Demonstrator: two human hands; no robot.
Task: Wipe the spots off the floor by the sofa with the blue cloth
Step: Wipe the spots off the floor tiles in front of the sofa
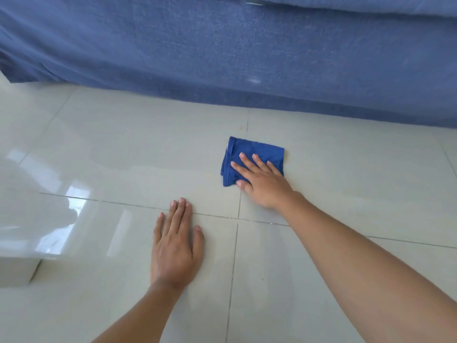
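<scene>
Head view, right hand [262, 184] flat on blue cloth [257, 151] near sofa [222, 58], left hand [173, 243] flat on floor [123, 149]

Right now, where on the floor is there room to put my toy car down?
The tiles between the left hand and the sofa are bare, and so is the stretch right of the blue cloth. It is crowded where the right hand presses the cloth, and by the white box at the left edge.
</scene>
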